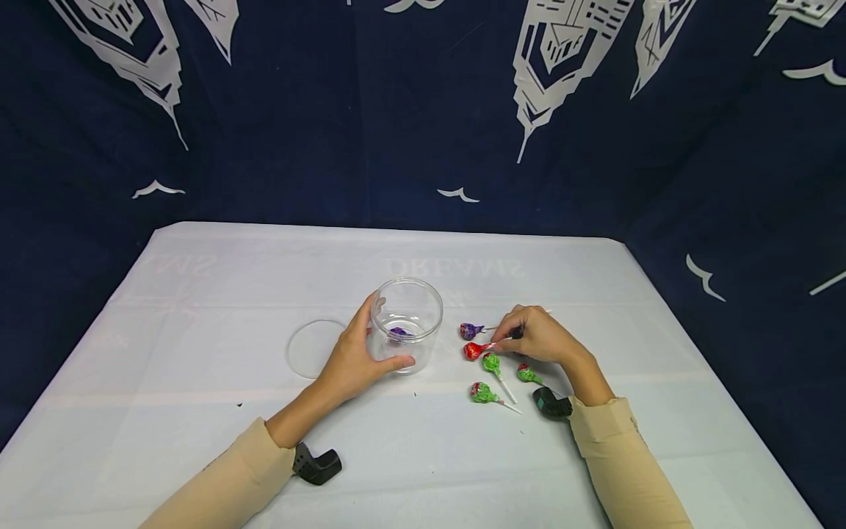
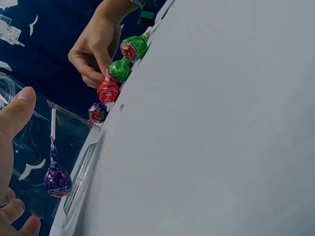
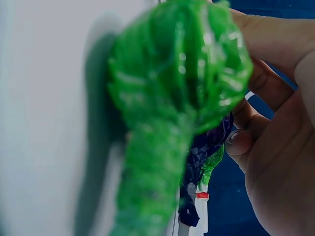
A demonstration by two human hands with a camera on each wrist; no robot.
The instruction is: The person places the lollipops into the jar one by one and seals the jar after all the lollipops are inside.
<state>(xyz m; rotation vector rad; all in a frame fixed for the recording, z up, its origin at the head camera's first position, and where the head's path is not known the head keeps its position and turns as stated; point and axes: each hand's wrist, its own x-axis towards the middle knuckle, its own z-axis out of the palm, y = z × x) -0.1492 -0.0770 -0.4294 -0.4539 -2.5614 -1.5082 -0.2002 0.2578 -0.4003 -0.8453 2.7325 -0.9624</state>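
Observation:
My left hand (image 1: 353, 364) grips a clear round jar (image 1: 423, 353) by its side, thumb at the front and fingers round the far left. Inside the jar, a purple-wrapped lollipop (image 2: 58, 181) stands head down, its white stick upward. My right hand (image 1: 537, 334) pinches the stick of a red lollipop (image 1: 472, 351) just right of the jar. A purple lollipop (image 1: 469, 331) lies beyond the red one. Nearer me are green lollipops, one (image 1: 491, 363) close under the right fingers, another (image 1: 482, 393) in front. In the right wrist view a green lollipop (image 3: 182, 64) covers much of the hand's work.
A clear round lid (image 1: 288, 351) lies on the white tablecloth (image 1: 198, 294), left of the jar and partly behind the left hand. One more green lollipop (image 1: 526, 373) lies below the right wrist. A dark blue patterned cloth (image 1: 396, 132) hangs behind the table.

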